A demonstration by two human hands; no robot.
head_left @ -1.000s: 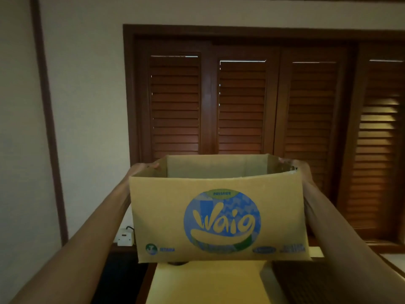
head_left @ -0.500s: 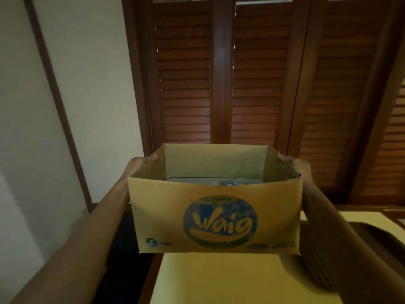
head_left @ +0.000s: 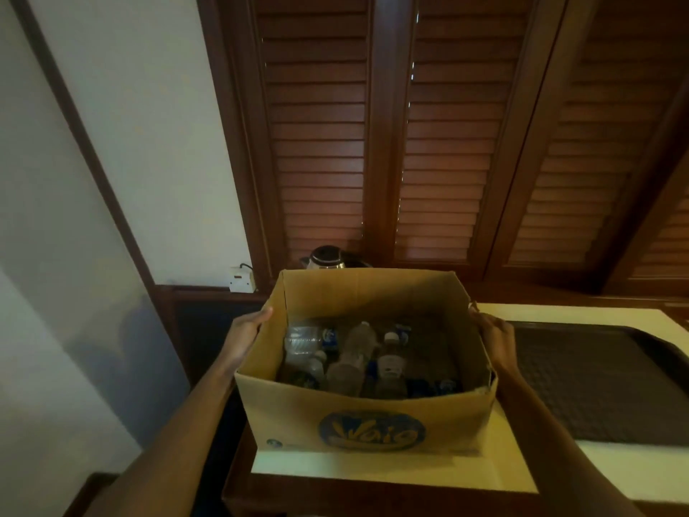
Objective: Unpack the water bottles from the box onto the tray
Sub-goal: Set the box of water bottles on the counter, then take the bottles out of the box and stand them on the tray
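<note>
An open cardboard box sits at the left end of a pale cream table, seen from above by a head-worn camera. The near wall of the box carries a round blue and yellow logo reading "Waio". The person's bare arms reach forward from the bottom of the view. The left hand is pressed flat against the outside of the box's left wall, thumb near the top rim. The right hand is pressed against the outside of the right wall, fingers near the rim. The hands are well apart and clamp the box between them.

Inside the box lie several clear plastic water bottles, crowded toward the left and middle of the floor. Some lie on their sides and at least one with a white cap stands roughly upright. Blue labels show on a few. The lighting is dim, so the exact count cannot be told.

Just to the right of the box, on the same table, lies a dark rectangular tray with a textured surface. Behind the box stands a dark electric kettle, partly hidden by the far wall of the box. A white wall socket with a plug is on the wall to its left. Brown louvred wooden shutters fill the background.
</note>
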